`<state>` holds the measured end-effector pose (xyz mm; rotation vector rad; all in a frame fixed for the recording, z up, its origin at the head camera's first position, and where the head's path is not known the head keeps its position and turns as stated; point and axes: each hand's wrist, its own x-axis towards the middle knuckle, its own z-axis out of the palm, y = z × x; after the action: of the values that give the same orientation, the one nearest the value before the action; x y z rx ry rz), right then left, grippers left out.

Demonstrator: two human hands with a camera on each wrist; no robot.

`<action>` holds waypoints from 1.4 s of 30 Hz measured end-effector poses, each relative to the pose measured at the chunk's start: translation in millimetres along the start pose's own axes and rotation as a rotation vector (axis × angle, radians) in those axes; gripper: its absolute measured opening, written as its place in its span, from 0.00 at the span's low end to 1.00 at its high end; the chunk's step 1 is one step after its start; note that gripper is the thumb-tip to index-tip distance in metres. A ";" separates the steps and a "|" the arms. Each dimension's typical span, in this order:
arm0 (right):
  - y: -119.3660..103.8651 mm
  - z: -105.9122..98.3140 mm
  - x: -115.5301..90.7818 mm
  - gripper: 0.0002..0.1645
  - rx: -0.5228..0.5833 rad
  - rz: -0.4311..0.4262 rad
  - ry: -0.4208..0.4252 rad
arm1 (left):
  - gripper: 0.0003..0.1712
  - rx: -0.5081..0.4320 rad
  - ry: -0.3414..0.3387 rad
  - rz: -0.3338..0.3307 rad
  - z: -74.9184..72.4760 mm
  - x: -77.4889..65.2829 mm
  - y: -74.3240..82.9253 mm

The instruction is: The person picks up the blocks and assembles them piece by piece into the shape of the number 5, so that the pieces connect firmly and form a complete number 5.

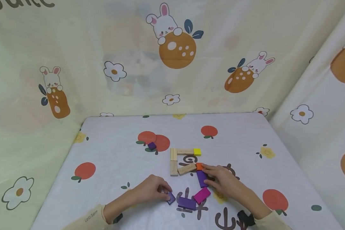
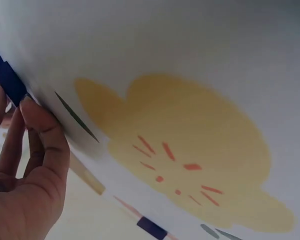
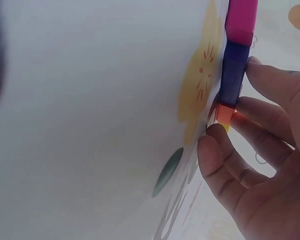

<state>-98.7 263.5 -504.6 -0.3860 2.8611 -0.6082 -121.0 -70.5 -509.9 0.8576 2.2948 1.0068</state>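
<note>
My left hand [image 1: 153, 190] pinches the end of a small purple block [image 1: 171, 198] at the table's near middle; the left wrist view shows the dark block [image 2: 10, 84] at the fingertips. Just right of it lies a longer purple block [image 1: 187, 203], then a magenta block [image 1: 202, 195]. My right hand [image 1: 225, 181] rests its fingertips against an orange block [image 1: 199, 166] and its thumb at the side of another purple block [image 1: 202, 178]. In the right wrist view, magenta [image 3: 241, 21], purple [image 3: 234, 72] and orange [image 3: 225, 114] blocks line up end to end beside the fingers.
Several plain wooden blocks [image 1: 173, 167] continue the line from the orange one, turning up and back to a yellow block [image 1: 197, 152]. A lone dark purple block [image 1: 152, 146] lies farther back on the left. The printed cloth [image 1: 118, 137] covers the table; patterned curtains hang behind and beside it.
</note>
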 end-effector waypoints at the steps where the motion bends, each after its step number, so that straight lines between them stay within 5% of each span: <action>1: 0.0 0.1 0.2 0.32 0.002 0.001 0.001 | 0.13 -0.002 -0.002 -0.006 0.5 0.1 0.0; 28: -1.7 -0.9 -1.3 0.31 0.009 -0.014 0.003 | 0.13 0.024 -0.005 -0.015 3.3 2.5 4.7; 31: -1.3 -0.6 -1.2 0.31 0.008 -0.011 -0.003 | 0.12 0.052 0.082 -0.003 -11.4 4.8 4.6; 38: 0.1 -0.4 -0.9 0.31 0.008 -0.018 0.006 | 0.11 0.128 0.467 -0.012 -70.0 20.2 -3.3; 42: -0.3 -0.6 -1.7 0.30 0.009 -0.020 0.002 | 0.13 0.167 0.587 -0.045 -90.4 31.0 -16.4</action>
<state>-97.2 263.9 -503.7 -0.4126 2.8591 -0.6253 -205.9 -99.5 -473.1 0.6223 2.9068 1.1763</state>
